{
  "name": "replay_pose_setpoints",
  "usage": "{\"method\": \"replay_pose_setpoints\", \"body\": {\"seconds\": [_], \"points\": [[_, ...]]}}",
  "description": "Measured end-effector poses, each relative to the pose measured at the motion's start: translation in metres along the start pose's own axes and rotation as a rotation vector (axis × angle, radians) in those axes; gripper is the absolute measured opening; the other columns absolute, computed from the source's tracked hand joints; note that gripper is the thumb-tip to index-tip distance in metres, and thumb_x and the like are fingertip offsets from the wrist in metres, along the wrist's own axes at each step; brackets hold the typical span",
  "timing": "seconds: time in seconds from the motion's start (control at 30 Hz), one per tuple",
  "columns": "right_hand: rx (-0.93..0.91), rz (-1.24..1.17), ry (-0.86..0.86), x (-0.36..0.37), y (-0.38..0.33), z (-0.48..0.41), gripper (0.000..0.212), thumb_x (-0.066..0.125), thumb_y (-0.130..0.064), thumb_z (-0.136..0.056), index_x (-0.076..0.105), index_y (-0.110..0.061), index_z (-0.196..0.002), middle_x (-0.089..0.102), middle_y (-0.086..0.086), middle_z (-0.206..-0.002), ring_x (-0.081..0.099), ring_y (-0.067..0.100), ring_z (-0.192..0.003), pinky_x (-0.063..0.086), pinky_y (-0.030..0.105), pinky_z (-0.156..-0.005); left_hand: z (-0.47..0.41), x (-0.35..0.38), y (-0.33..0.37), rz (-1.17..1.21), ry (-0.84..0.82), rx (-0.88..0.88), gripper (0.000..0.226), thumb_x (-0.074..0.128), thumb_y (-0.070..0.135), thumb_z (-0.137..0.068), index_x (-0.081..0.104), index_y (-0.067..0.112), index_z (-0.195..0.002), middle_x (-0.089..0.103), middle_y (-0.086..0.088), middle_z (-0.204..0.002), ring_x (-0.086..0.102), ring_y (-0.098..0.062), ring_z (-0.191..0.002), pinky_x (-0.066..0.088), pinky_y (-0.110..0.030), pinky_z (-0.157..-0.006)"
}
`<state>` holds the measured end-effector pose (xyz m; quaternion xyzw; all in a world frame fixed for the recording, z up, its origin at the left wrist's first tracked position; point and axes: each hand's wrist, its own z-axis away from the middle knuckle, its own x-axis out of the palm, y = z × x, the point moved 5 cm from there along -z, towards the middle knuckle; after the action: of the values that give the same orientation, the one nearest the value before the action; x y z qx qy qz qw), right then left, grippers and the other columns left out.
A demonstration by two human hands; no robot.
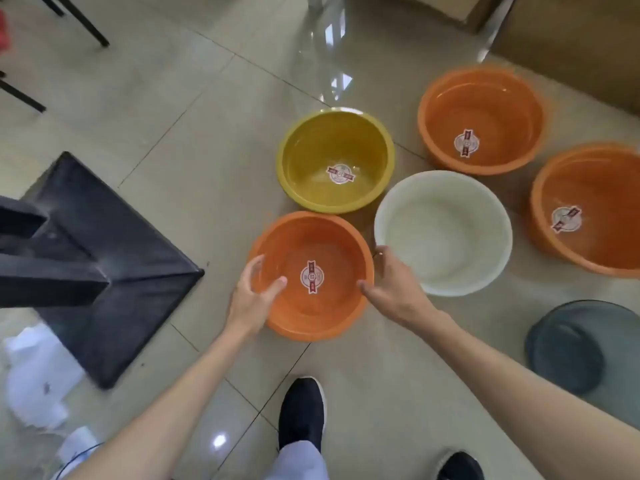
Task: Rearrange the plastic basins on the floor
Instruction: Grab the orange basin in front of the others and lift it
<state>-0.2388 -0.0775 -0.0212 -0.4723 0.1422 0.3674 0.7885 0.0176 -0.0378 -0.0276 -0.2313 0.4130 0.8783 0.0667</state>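
Note:
Several plastic basins stand upright on the tiled floor. The nearest, an orange basin [320,315] with a round sticker inside, is held at both sides. My left hand [254,296] grips its left rim, thumb inside. My right hand [391,285] grips its right rim, thumb inside. Behind it sits a yellow basin [332,147]. A white basin [443,230] is right beside my right hand. Two more orange basins lie farther right, one at the back [485,105] and one at the frame edge [595,188]. A grey basin [581,348] lies upside down at the near right.
A black square stand base [114,289] with its post sits close on the left. Crumpled white paper [38,375] lies at the lower left. Cardboard boxes [571,46] line the back right. Black furniture legs [86,22] stand at the back left. My shoes [301,410] are below the basin.

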Motion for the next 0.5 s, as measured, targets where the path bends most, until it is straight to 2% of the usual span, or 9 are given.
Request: {"method": "replay_pose_setpoints", "body": {"seconds": [0.07, 0.13, 0.23, 0.3, 0.33, 0.43, 0.5], "points": [[-0.048, 0.153, 0.007, 0.033, 0.012, -0.028, 0.060, 0.065, -0.021, -0.084, 0.041, -0.006, -0.137, 0.053, 0.013, -0.136, 0.051, 0.033, -0.127, 0.046, 0.041, -0.101, -0.032, 0.002, -0.024, -0.074, 0.109, -0.044, 0.078, 0.075, 0.036, -0.082, 0.038, 0.027, -0.150, 0.043, 0.000, -0.156, 0.042, -0.020, -0.144, 0.034, -0.038, -0.116], [-0.056, 0.244, 0.049, 0.059, 0.022, -0.060, 0.066, 0.061, -0.010, -0.084, 0.033, 0.000, -0.143, 0.041, 0.018, -0.147, 0.042, 0.035, -0.137, 0.040, 0.042, -0.109, -0.064, 0.001, -0.047, -0.163, 0.199, -0.120, 0.084, 0.073, 0.040, -0.084, 0.030, 0.025, -0.154, 0.035, 0.000, -0.160, 0.038, -0.022, -0.146, 0.032, -0.040, -0.118], [-0.009, 0.318, 0.090, 0.085, 0.035, -0.095, 0.084, 0.060, 0.000, -0.086, 0.010, 0.007, -0.154, 0.026, 0.024, -0.157, 0.030, 0.037, -0.146, 0.028, 0.037, -0.117, -0.103, 0.009, -0.088, -0.202, 0.229, -0.183, 0.070, 0.066, 0.036, -0.090, 0.036, 0.017, -0.150, 0.047, -0.008, -0.153, 0.047, -0.029, -0.139, 0.036, -0.042, -0.116], [0.022, 0.337, 0.085, 0.093, 0.043, -0.106, 0.095, 0.064, 0.001, -0.085, 0.000, 0.006, -0.155, 0.028, 0.024, -0.154, 0.035, 0.037, -0.143, 0.033, 0.038, -0.113, -0.118, 0.015, -0.110, -0.234, 0.270, -0.205, 0.052, 0.056, 0.025, -0.097, 0.042, 0.013, -0.145, 0.055, -0.013, -0.145, 0.052, -0.033, -0.133, 0.039, -0.040, -0.112], [0.026, 0.312, 0.095, 0.097, 0.047, -0.109, 0.097, 0.065, 0.003, -0.084, -0.002, 0.005, -0.155, 0.029, 0.024, -0.153, 0.037, 0.038, -0.141, 0.036, 0.039, -0.110, -0.123, 0.016, -0.117, -0.249, 0.302, -0.218, 0.049, 0.052, 0.022, -0.099, 0.041, 0.013, -0.146, 0.054, -0.013, -0.146, 0.052, -0.034, -0.134, 0.038, -0.039, -0.113], [-0.006, 0.265, 0.136, 0.104, 0.054, -0.109, 0.100, 0.062, 0.009, -0.082, -0.003, 0.000, -0.157, 0.030, 0.023, -0.150, 0.040, 0.040, -0.138, 0.041, 0.041, -0.106, -0.129, 0.016, -0.128, -0.253, 0.351, -0.222, 0.057, 0.051, 0.023, -0.099, 0.034, 0.016, -0.153, 0.047, -0.011, -0.153, 0.045, -0.033, -0.141, 0.032, -0.040, -0.118], [-0.006, 0.234, 0.125, 0.104, 0.053, -0.104, 0.098, 0.060, 0.009, -0.083, -0.002, -0.002, -0.157, 0.032, 0.023, -0.148, 0.045, 0.041, -0.132, 0.044, 0.043, -0.102, -0.126, 0.012, -0.134, -0.221, 0.335, -0.236, 0.058, 0.052, 0.026, -0.095, 0.037, 0.013, -0.150, 0.048, -0.012, -0.153, 0.046, -0.034, -0.140, 0.033, -0.042, -0.118]]}}
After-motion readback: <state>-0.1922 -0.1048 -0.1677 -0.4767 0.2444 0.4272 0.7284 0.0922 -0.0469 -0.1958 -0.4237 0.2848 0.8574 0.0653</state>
